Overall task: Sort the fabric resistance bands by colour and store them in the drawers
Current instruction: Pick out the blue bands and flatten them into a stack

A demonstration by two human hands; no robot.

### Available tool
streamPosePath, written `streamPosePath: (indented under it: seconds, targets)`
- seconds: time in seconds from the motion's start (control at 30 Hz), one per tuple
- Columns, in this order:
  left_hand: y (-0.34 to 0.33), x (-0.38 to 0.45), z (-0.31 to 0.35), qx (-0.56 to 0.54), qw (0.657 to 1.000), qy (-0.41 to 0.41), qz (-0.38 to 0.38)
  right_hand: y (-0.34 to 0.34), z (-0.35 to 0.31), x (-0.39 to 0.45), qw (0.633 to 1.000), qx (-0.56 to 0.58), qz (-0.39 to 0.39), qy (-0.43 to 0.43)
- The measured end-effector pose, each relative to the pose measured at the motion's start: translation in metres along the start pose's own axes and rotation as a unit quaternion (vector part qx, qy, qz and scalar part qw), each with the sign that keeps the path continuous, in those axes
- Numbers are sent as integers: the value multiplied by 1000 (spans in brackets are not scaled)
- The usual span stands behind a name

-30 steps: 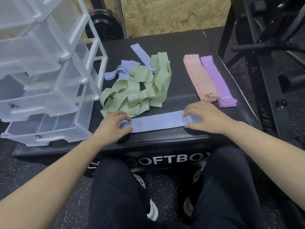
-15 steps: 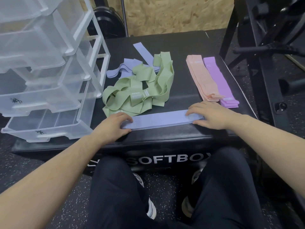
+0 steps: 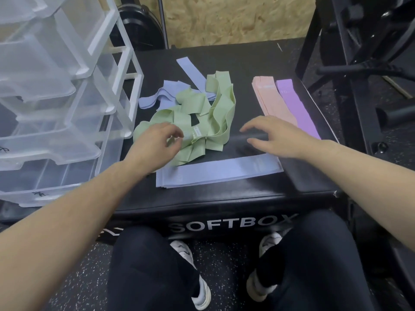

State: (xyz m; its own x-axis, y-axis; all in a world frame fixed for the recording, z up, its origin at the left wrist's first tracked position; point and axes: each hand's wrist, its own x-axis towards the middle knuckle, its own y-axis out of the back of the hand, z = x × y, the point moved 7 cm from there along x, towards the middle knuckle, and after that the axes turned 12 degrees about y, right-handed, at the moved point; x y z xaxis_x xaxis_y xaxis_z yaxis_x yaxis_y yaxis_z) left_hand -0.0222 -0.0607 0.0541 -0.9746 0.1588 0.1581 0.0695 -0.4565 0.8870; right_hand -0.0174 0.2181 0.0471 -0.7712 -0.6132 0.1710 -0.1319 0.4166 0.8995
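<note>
Both hands off the flat blue band [image 3: 219,170] — left hand [image 3: 155,144] now at green pile [image 3: 202,117]

box front [image 3: 224,212]: "SOFTBOX" in white capitals, last letter cut by a knee | drawer fronts [image 3: 40,195]: black handwritten marks on the lowest and the one above [image 3: 4,151], not legible | green band tag [image 3: 195,133]: small print, too small to read | pink [image 3: 266,86], purple [image 3: 284,91], blue [image 3: 258,163] bands: faint marks, unreadable
</note>
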Motion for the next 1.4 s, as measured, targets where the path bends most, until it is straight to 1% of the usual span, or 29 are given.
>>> streamPosePath:
  seconds: [0.13,0.27,0.33,0.43,0.53,0.67,0.73,0.77,0.87,0.93,1.0,1.03,1.13,1.27,1.33,1.4]
  targets:
    - [3,35,-1,-32,999,40,9,13,2,38,1000,14,25,2]
    - [-3,75,-17,-64,989,131,-2,17,5,76,998,44,47,-1]
    - [-8,94,-31,-94,981,172,0,16,6,94,997,55,46,-2]
    - [-16,118,-52,-102,974,204,6,10,8,118,997,60,39,1]
    - [-22,139,-65,-83,976,201,19,0,14,137,997,73,35,3]
    - [-22,169,-72,22,985,159,60,-12,22,154,995,96,28,-2]
    - [-23,182,-75,54,984,156,70,-15,23,159,994,110,29,-2]
    - [-26,188,-78,55,984,160,61,-17,24,161,993,113,28,-1]
    - [-41,199,-87,55,979,194,-7,-21,27,164,993,113,27,-1]
    - [-48,203,-92,70,974,211,-38,-22,30,164,992,118,32,-5]
    - [-48,205,-92,92,971,218,-37,-23,32,163,991,127,40,-9]
    - [-45,206,-91,94,972,214,-25,-23,33,163,991,129,43,-9]
    - [-37,201,-85,40,979,201,11,-23,32,159,991,127,51,-6]
    - [-24,190,-71,-76,978,192,14,-19,26,153,989,130,64,-13]
    - [-8,183,-59,-129,973,185,43,-12,21,151,988,130,77,-15]
    - [11,175,-42,-158,971,162,74,-3,14,149,986,140,94,-22]
